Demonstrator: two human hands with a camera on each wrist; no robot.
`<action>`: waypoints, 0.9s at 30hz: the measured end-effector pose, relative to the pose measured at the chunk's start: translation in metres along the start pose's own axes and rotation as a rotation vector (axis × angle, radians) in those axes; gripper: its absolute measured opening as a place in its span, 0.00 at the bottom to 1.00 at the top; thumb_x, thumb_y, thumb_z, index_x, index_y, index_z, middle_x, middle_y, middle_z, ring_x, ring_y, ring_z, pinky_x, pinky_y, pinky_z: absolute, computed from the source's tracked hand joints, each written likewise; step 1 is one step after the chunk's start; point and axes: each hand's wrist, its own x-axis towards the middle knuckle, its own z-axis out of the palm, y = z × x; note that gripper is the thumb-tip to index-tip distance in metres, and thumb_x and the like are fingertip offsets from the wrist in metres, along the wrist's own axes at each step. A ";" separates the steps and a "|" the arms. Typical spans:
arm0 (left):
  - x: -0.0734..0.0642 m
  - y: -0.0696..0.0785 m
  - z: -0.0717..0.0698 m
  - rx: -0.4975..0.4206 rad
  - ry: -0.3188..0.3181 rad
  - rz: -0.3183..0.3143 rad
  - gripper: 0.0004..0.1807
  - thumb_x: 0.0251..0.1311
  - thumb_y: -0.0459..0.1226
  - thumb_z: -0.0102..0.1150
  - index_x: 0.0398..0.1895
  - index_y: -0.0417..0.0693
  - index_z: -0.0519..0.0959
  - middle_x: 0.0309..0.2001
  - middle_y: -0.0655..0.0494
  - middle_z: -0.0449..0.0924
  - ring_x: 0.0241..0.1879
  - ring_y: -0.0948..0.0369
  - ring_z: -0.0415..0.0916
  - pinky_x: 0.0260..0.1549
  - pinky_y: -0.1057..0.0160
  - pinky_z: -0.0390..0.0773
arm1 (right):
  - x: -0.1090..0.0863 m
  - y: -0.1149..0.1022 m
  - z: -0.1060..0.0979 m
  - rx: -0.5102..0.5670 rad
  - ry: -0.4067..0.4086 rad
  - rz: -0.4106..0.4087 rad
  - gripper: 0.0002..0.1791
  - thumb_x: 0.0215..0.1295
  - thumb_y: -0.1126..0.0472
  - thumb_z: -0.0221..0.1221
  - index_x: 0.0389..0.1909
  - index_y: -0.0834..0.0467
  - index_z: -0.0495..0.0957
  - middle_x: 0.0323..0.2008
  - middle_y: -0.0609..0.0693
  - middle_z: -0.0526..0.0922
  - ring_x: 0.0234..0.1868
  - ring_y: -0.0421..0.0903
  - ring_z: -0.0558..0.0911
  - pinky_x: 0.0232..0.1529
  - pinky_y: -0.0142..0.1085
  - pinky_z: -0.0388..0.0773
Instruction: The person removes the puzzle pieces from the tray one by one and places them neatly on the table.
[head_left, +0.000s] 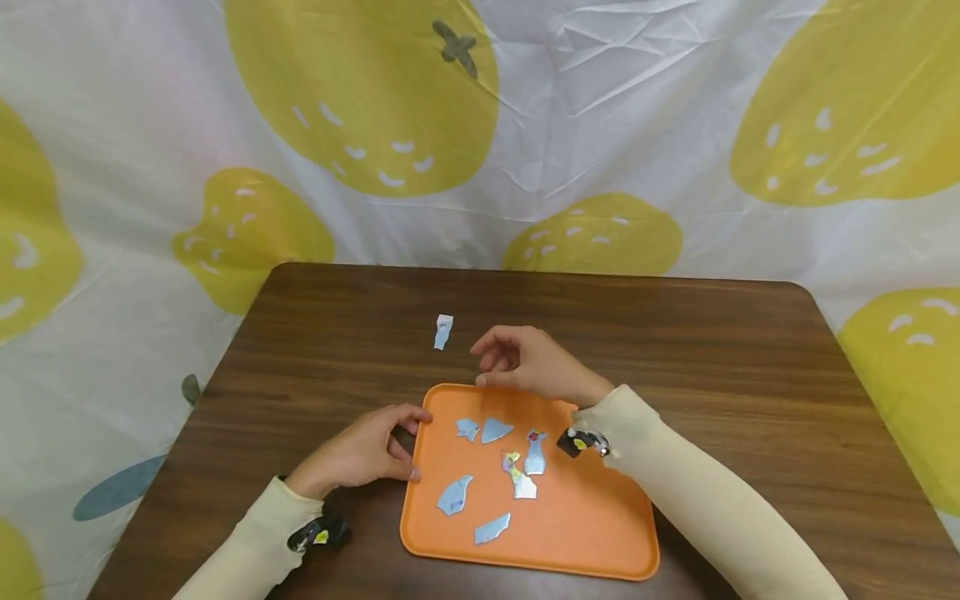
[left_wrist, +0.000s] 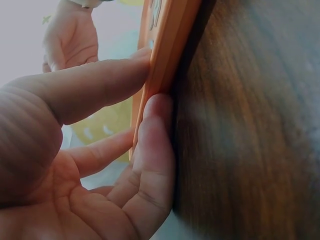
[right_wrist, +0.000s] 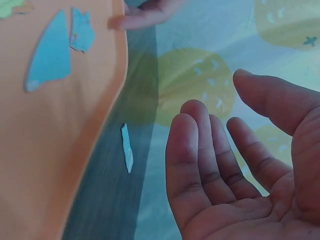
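Orange tray (head_left: 592,533) sits at the lower centre of the head view, flat on a brown wood table (head_left: 735,358). The left hand (head_left: 367,446) is at the tray's left side, lower left of centre, and it's got hold of the rim. The left wrist view shows it best: thumb (left_wrist: 117,80) against the rim and a finger (left_wrist: 157,145) tucked against the outer edge low down by the wood, so it's basically clamped on the tray.

Right hand (head_left: 536,362) is over the tray's top edge, around the middle of the head view. Nothing in it. In the right wrist view the thumb and fingers are well apart, fingers just loosely bent.

There's one loose pale scrap (head_left: 443,333) out on the table, a bit above and left of the tray, near the right fingertips but not touching them.

On the tray: a small jagged piece (head_left: 467,429) and a triangular piece (head_left: 495,430) near the top, just beside each other. A piece with a red spot (head_left: 535,458) and a yellow-and-white bit (head_left: 523,486) sit close together around its middle. Then a leaf-shaped piece (head_left: 454,497) lower left and a slanted strip (head_left: 492,529) near the bottom.

Cream sleeves (head_left: 675,467) on both arms, lemon-print curtain (head_left: 555,108) filling the top of the frame.
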 end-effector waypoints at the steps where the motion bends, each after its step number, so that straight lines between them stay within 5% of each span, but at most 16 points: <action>1: 0.000 0.000 0.000 0.002 0.000 -0.001 0.40 0.52 0.32 0.82 0.69 0.43 0.74 0.55 0.42 0.76 0.36 0.60 0.88 0.36 0.65 0.87 | -0.001 0.000 0.001 -0.002 -0.008 -0.001 0.20 0.63 0.63 0.75 0.54 0.59 0.83 0.41 0.53 0.87 0.39 0.45 0.87 0.45 0.35 0.86; 27: -0.001 0.002 -0.001 0.005 -0.002 -0.012 0.38 0.52 0.32 0.82 0.68 0.44 0.75 0.54 0.42 0.76 0.36 0.60 0.88 0.36 0.64 0.86 | -0.019 0.030 0.022 -0.252 -0.259 0.019 0.21 0.58 0.59 0.77 0.52 0.56 0.85 0.37 0.49 0.84 0.30 0.39 0.78 0.35 0.29 0.76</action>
